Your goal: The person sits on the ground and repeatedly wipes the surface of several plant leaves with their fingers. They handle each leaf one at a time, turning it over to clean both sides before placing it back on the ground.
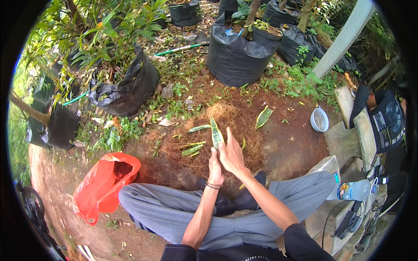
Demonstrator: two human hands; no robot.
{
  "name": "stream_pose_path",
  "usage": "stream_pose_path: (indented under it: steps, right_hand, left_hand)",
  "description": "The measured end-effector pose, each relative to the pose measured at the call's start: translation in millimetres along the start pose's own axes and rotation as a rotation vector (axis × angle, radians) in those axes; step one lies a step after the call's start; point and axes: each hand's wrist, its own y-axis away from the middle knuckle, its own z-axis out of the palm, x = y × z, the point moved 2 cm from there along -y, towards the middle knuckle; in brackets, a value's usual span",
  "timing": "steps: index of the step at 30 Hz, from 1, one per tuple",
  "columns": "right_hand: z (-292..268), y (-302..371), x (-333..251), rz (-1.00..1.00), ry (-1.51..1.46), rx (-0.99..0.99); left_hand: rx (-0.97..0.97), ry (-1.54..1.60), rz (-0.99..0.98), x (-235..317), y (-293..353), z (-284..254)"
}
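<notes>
Seated person, legs crossed, both hands raised over a patch of brown coconut-like fibre on the soil. Left hand has its fingers closed around the base of a green striped leaf cutting, which stands nearly upright out of the fist. Right hand sits just beside it, touching the leaf's lower edge; fingers look extended along the leaf rather than wrapped, but whether they pinch it I cannot tell. More leaf pieces lie on the fibre just left of the held cutting, and one larger yellow-edged leaf lies to its upper right. A red plastic bag holding dark soil sits well to the lower left of the cutting, by the left knee. A white bowl is well to the right of it; black grow bags with plants stand beyond it. A water bottle rests on stone blocks to the lower right. Risks, as I judge them: the leaf is held only at the base, so pressure from the right hand could crease or snap it; a loose hold drops it into the fibre among the other pieces; the open-mouthed bag could tip if the knee shifts.
</notes>
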Motion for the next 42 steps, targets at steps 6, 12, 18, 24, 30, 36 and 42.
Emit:
stream_pose_path:
  steps: [6,12,18,24,30,36,42]
  right_hand:
    - [-6,-18,5,0.018,0.085,0.082]
    - [4,-13,8,0.106,0.222,0.005]
    - [-16,-13,7,0.108,0.031,0.116]
    - [-4,4,1,0.136,0.23,0.009]
    - [-19,-13,9,0.161,-0.099,0.155]
    - [-25,-20,8,0.128,0.056,0.116]
    - [1,-11,10,0.175,0.2,0.035]
  left_hand:
    - [0.008,0.041,-0.072,-11,-10,-5]
    - [-0.067,-0.06,0.009,-15,-4,-6]
    - [0.015,-0.07,-0.01,-14,-16,-12]
    - [-0.065,0.014,-0.015,-14,-6,0]
    - [0.004,0.029,-0.004,-5,-7,-1]
    - [-0.086,0.03,0.031,-8,-8,-1]
    - [-0.065,-0.102,0.022,-19,-12,-6]
